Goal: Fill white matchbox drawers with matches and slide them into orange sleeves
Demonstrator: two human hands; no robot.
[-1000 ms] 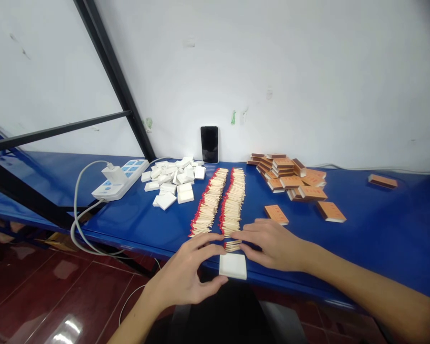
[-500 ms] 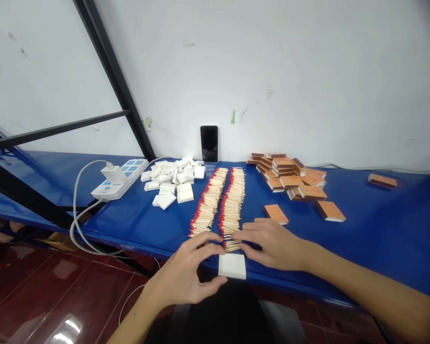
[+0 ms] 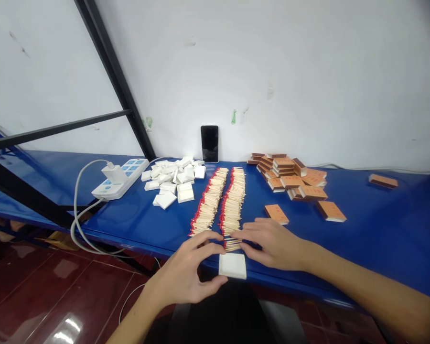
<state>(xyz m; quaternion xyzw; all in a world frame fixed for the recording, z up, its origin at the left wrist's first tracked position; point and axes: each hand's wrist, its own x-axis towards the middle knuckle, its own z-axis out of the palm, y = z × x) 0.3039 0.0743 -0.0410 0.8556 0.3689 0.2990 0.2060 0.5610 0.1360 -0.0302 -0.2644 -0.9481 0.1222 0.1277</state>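
Note:
A small white matchbox tray (image 3: 232,266) lies at the front edge of the blue table. My left hand (image 3: 191,267) grips its left side, with the thumb at the near corner and a finger at the far corner. The left index finger reaches the red heads of a few matches (image 3: 232,245) just beyond the tray. Over the plain ends of these matches, my right hand (image 3: 272,242) has its index finger and thumb closed. Behind them stretches a long row of matches (image 3: 232,203), with a second row (image 3: 210,200) to its left, red heads facing left.
A heap of white trays (image 3: 174,177) lies back left beside a power strip (image 3: 123,179) with a charger and cables. Orange matchbox sleeves (image 3: 290,181) are piled back right, several lying apart. A phone (image 3: 210,143) leans on the wall. A black metal frame (image 3: 118,81) stands left.

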